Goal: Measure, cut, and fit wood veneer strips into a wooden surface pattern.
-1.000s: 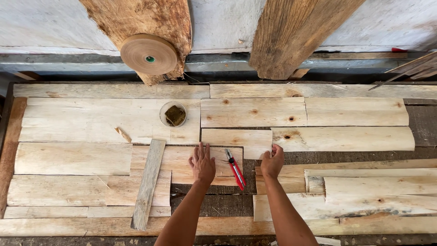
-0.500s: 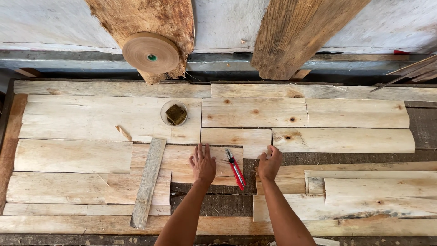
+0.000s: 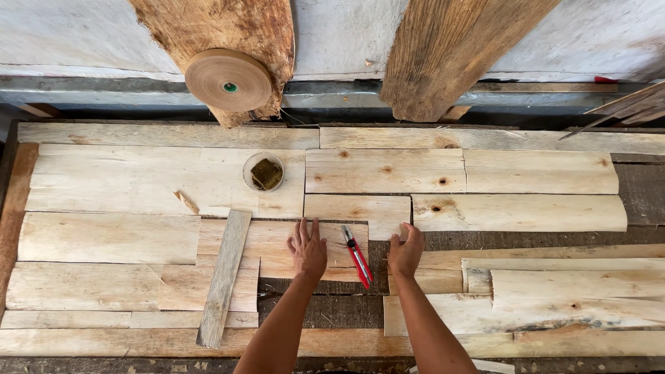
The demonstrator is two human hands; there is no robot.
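Your left hand (image 3: 308,248) and right hand (image 3: 405,251) have stayed flat, fingers released, on the veneer sheets (image 3: 325,242), with the red utility knife (image 3: 358,255) unmoved between your fingertips, so you're only pressing.

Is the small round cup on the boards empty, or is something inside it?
Not empty. The round cup stands upright on the pale boards, and a dark brownish lump shows inside it. What the lump is cannot be told.

- I had two hands down: my left hand (image 3: 308,249) and my right hand (image 3: 405,253).
- One red utility knife (image 3: 358,255) lay between them.
- One roll of brown tape (image 3: 228,79) was there.
- One round cup (image 3: 264,172) sat on the boards.
- One grey narrow slat (image 3: 223,277) lay on the table (image 3: 104,180).
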